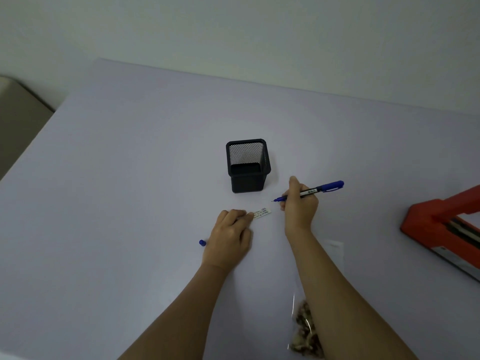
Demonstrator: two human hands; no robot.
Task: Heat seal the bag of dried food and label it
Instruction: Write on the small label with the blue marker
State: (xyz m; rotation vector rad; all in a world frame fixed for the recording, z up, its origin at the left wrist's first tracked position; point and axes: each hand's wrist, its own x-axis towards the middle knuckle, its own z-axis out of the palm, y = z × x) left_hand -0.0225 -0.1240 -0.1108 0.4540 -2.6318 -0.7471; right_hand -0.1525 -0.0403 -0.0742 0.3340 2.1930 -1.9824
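A small white label point(262, 213) with blue writing lies on the table in front of the black holder. My left hand point(230, 236) rests beside it, fingertips pressing its left end down. My right hand point(300, 203) grips a blue marker point(320, 188), its uncapped tip pointing left just above and right of the label. The marker's blue cap point(202, 242) lies on the table left of my left hand. A clear bag of dried food point(305, 331) lies near the front edge, partly hidden under my right forearm.
A black mesh pen holder point(248, 165) stands behind the label. An orange-red heat sealer point(441, 224) sits at the right edge of the pale table point(130, 178). A beige object shows beyond the table's left edge.
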